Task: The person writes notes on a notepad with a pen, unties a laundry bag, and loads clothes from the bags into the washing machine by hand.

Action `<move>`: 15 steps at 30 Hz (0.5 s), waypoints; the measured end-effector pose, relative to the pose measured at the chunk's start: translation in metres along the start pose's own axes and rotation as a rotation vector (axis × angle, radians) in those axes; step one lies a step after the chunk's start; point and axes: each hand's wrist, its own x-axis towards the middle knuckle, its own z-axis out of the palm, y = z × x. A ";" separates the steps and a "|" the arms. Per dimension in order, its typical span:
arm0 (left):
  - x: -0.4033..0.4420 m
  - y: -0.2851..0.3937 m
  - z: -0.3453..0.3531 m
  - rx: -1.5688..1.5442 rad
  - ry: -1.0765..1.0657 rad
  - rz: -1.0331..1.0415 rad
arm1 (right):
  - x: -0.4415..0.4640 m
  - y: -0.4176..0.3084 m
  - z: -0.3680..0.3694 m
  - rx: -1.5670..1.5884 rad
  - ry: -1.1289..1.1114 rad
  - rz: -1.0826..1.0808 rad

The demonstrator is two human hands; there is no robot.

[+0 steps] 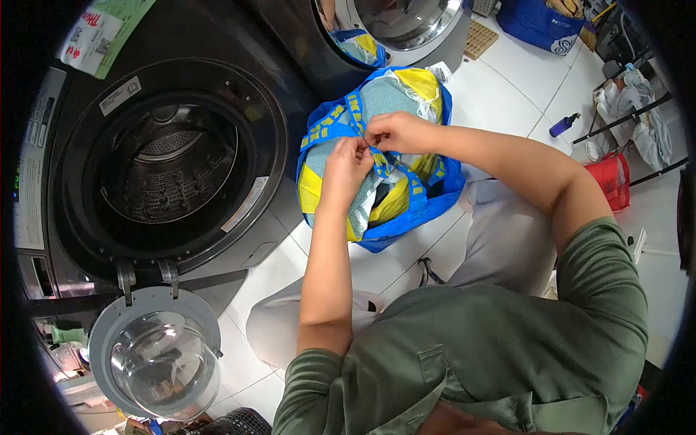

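With fingertips closed narrowly, the left hand [347, 165] and right hand [396, 133] pinch the straps [380, 162] over the full blue bag [397, 230] on the floor [518, 98], apparently fastening them, a step calling for a steady, snug pull.

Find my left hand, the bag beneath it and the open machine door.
Left hand [344, 171]: head view, back of hand.
Bag [433, 210]: head view, its blue side wall.
Machine door [165, 362]: head view, clear glass.
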 end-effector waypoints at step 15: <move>0.006 0.003 -0.011 -0.006 0.360 0.178 | 0.014 -0.016 -0.014 0.154 0.108 0.170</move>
